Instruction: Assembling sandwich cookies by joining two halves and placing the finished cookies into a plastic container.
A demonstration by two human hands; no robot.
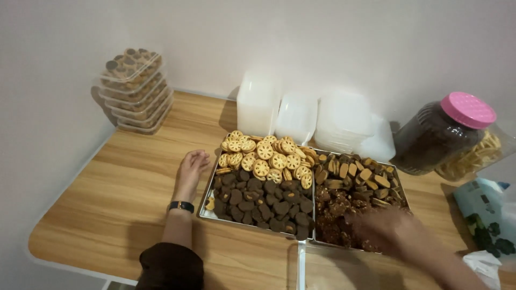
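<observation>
Cookies fill two metal trays side by side in the middle of the tabletop point(123, 198). The left tray point(207, 207) carries yellow wheel-shaped cookies point(266, 156) at the back and dark brown cookies point(263, 201) in front. The right tray point(400, 188) carries tan bars point(360, 174) at the back and nut-crusted dark cookies point(336, 207) in front.

The right hand point(387, 228) is over the front of the right tray, blurred with motion, so I cannot tell whether its fingers are apart or closed on a cookie. The left hand point(191, 169) lies flat on the wood just beside the left tray, fingers loosely curled, holding nothing.

The heaps stand high against low rims, so a quick sweep of the right hand could push the crusted cookies over the front edge, where that tray reaches close to the edge of the tabletop. They look crumbly and a hard pinch would likely break one. The left hand is not pressing on either tray, so a nudge could slide one. A jar with a pink lid point(446, 134) leans near the right tray's far corner, and a wide swing of the forearm could knock it. Stacked clear boxes point(137, 91) in the far left corner stand well apart from the hands.
</observation>
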